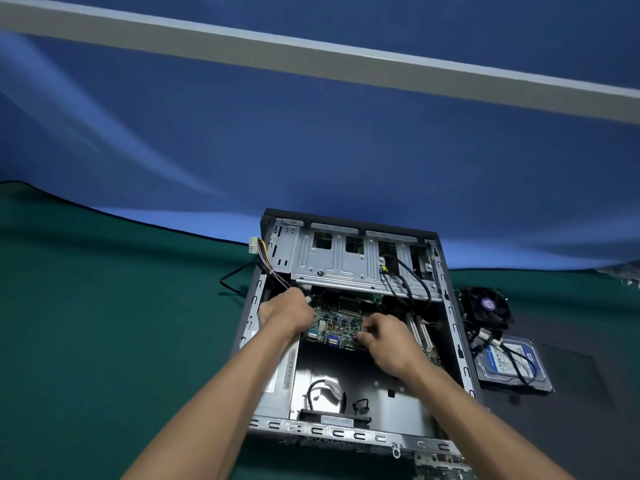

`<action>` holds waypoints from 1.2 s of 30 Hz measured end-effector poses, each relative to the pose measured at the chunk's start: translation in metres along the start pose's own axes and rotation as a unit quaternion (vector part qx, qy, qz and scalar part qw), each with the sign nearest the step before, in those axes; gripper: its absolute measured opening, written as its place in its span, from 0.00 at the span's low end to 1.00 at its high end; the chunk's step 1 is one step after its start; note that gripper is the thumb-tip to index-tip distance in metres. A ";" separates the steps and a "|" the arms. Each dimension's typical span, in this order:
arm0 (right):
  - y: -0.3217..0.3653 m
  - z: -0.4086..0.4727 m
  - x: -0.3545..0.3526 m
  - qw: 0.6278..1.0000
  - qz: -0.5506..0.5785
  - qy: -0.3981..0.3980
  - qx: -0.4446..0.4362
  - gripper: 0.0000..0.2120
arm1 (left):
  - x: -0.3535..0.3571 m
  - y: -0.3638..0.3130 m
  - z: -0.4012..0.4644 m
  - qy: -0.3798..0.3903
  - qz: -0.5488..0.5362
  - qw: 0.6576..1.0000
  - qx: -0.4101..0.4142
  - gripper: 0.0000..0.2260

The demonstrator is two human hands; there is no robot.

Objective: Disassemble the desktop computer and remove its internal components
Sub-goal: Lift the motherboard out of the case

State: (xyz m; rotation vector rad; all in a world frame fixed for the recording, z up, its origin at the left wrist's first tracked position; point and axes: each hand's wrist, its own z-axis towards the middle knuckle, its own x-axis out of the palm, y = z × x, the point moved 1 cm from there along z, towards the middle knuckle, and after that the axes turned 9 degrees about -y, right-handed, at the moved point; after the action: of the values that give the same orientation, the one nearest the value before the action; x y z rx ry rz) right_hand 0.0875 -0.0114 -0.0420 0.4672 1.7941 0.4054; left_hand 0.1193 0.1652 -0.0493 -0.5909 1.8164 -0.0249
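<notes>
The desktop computer case (353, 327) lies open on its side on the green desk (104, 341), and both hands are deep inside it at the motherboard (337, 325). The left hand (287, 311) curls over the board's left edge, just below a bundle of coloured power cables (273, 268) that trails out past the case wall; whether it grips the board or a connector there I cannot tell. The right hand (384, 336) has its fingers bent onto the board's right edge, pinching at it beside the white expansion slots (419, 332).

Judging by what lies outside, the job is well along. To the right of the right hand, beyond the case wall, a cooling fan with heatsink (485, 306) and a hard drive (512, 363) with its cable already rest on the desk. The drive cage (346, 261) above the hands looks empty.

Still left inside: the motherboard itself, loose black cables beyond the right hand, and a small fan (332, 417) near the case's near edge, between the forearms.
</notes>
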 end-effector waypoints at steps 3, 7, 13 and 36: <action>0.004 -0.005 0.000 0.995 -0.097 0.011 -0.013 0.21 | 0.002 0.002 -0.001 -0.024 -0.023 0.999 -0.006 0.09; 0.014 -0.007 0.014 0.941 -0.328 -0.013 -0.084 0.25 | 0.002 0.000 -0.005 -0.075 -0.025 0.996 -0.029 0.13; 0.009 0.003 0.011 0.938 -0.322 -0.047 -0.116 0.19 | 0.007 0.002 -0.007 -0.161 -0.083 0.983 -0.035 0.13; 0.055 0.014 -0.054 0.967 -0.180 -0.056 -0.169 0.10 | 0.010 0.014 -0.013 -0.273 -0.423 0.860 -0.084 0.13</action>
State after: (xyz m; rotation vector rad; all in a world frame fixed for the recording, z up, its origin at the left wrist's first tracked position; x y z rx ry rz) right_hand 0.1196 0.0087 0.0265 -0.0762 1.6161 0.4093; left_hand 0.1004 0.1699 -0.0587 -1.3398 0.9066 -0.2676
